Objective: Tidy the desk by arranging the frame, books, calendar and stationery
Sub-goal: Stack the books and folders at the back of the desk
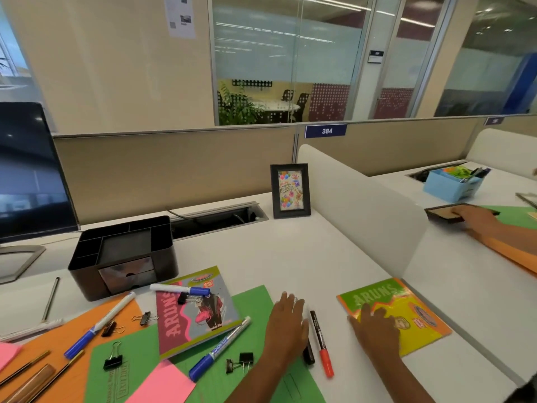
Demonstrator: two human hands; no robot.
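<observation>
A black photo frame (290, 191) with a birthday card stands upright at the back of the desk beside the white divider. My right hand (374, 325) lies flat on a green and yellow notebook (406, 309) at the right. My left hand (286, 324) rests palm down on the desk, next to a red-capped black marker (321, 341), with a black object partly under it. A pink and grey notebook (193, 312) lies to the left, with a blue-capped marker (180, 289) and a binder clip on it. A black desk organiser (123, 254) stands empty behind.
Green (252, 298) and orange (72, 367) folders, pink paper, blue markers, pencils and several binder clips litter the front left. A monitor (29, 175) stands at far left. Another person's hand (476, 218) touches a frame on the neighbouring desk, past the divider (363, 207).
</observation>
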